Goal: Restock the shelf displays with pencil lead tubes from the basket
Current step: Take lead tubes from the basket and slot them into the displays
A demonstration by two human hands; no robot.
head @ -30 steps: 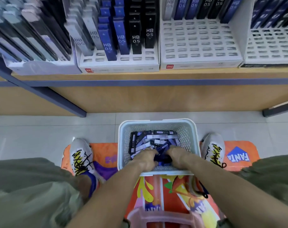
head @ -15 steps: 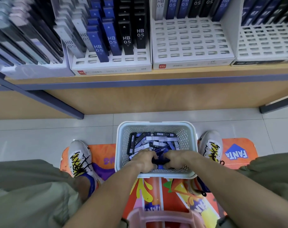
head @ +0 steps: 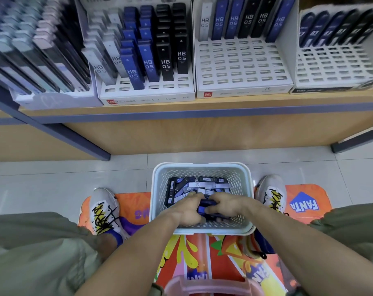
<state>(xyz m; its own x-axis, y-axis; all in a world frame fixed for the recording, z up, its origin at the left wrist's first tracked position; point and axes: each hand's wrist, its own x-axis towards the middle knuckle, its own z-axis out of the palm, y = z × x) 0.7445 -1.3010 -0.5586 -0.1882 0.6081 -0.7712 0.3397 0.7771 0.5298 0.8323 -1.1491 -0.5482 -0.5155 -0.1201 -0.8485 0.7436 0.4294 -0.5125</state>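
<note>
A pale perforated basket (head: 202, 167) stands on the floor between my feet, filled with several black, blue and grey pencil lead tubes (head: 204, 185). Both my hands are inside its near half. My left hand (head: 187, 210) and my right hand (head: 226, 205) curl round a small bunch of blue lead tubes (head: 204, 207) held between them. On the shelf above stand white slotted display trays: one (head: 147, 90) well stocked with HB 0.5 tubes, and one (head: 243, 65) with only a back row filled.
A third slotted tray (head: 334, 67) sits at the right, tubes only at its back. A packed display (head: 38, 50) is at far left. An orange Fanta mat (head: 305, 201) lies under my shoes. A pink stool rim (head: 209, 285) is below.
My view has tilted up and nearer, so more of the shelf trays shows. My hands have stayed in the basket and drawn the blue tubes closer together.
</note>
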